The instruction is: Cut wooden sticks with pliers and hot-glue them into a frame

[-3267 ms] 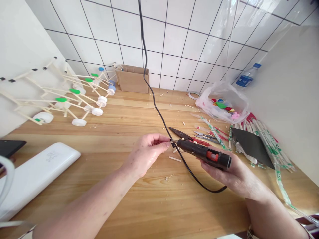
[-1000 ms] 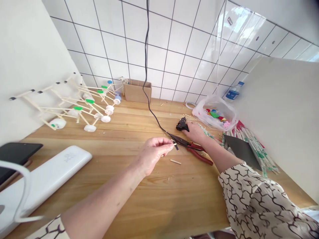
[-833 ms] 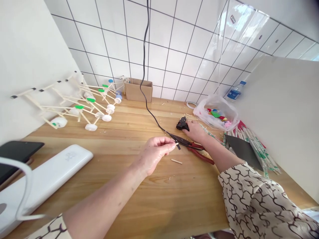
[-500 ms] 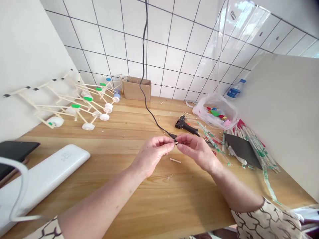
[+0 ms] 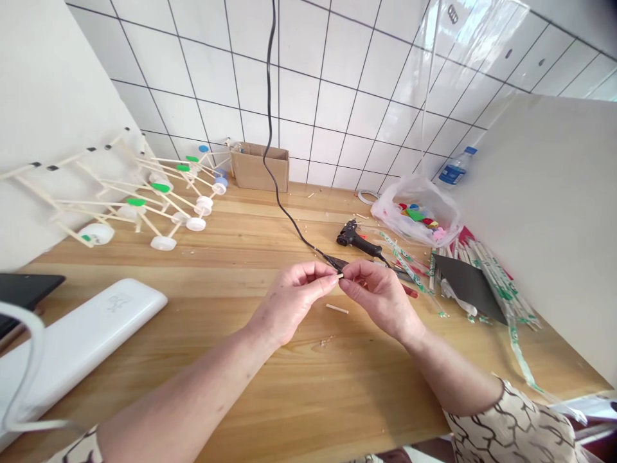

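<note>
My left hand point(image 5: 294, 299) and my right hand point(image 5: 378, 292) meet fingertip to fingertip above the middle of the wooden table point(image 5: 231, 386). Between the pinched fingertips is a short pale stick piece point(image 5: 340, 276), its end showing beside the left thumb; a small dark bit at the right fingertips is too small to make out. Just below them a loose piece of stick point(image 5: 337, 308) lies on the wood. Behind my right hand sits a black glue gun point(image 5: 359, 239), and part of a dark tool with a red handle point(image 5: 409, 291) shows past the knuckles.
Stick models with white wheels point(image 5: 162, 243) stand at the left, behind a white power bank point(image 5: 96, 341). A cardboard box point(image 5: 263, 168) is at the wall. At the right are a plastic bag point(image 5: 385, 209), a bottle point(image 5: 456, 170) and wrapped sticks point(image 5: 501, 280). A black cable point(image 5: 284, 209) crosses the back.
Both hands stay together at nearly the same place, and more of the pale stick piece shows between the fingertips. The view has shifted slightly, and the red handle is more visible.
</note>
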`<state>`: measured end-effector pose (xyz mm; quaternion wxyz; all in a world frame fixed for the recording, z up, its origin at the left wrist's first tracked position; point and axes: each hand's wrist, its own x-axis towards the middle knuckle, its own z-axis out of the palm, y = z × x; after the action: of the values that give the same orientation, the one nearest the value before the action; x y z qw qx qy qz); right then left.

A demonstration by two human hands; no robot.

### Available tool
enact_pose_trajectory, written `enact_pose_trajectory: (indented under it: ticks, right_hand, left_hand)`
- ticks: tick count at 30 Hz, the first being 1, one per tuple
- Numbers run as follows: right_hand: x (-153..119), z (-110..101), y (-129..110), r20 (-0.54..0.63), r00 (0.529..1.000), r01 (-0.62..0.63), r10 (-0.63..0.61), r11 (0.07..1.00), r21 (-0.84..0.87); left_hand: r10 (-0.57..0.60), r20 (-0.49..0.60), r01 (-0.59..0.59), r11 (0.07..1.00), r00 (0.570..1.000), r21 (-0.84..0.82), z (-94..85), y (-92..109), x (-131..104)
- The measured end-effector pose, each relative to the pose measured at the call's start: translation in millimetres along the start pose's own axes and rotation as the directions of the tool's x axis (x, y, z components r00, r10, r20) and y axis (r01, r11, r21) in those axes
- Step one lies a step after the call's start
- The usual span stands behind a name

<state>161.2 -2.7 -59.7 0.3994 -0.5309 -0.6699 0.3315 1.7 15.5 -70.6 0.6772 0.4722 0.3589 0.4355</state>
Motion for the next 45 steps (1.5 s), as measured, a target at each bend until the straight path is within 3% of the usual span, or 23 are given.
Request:
enact_pose_trajectory:
  ticks: [29, 37, 45]
  right_hand:
    - [1.4, -6.0, -2.7, 0.069, 0.998, -0.003, 0.002, 1.000, 0.009]
    - [0.6, -5.7, -3.0, 0.070, 0.996, -0.050, 0.047, 0.998, 0.035]
    - [-0.5, -7.3, -4.1, 0.096, 0.988, -0.129, 0.121, 0.988, 0.090]
  left_hand:
    - [-0.028, -0.009, 0.028, 1.000, 1.000, 0.000, 0.5, -0.3, -0.7]
    - [0.016, -0.021, -0.016, 1.000, 1.000, 0.023, 1.1, -1.3, -0.4]
    - [0.127, 0.001, -0.125, 0.973, 0.992, 0.197, -2.2, -7.9, -2.3]
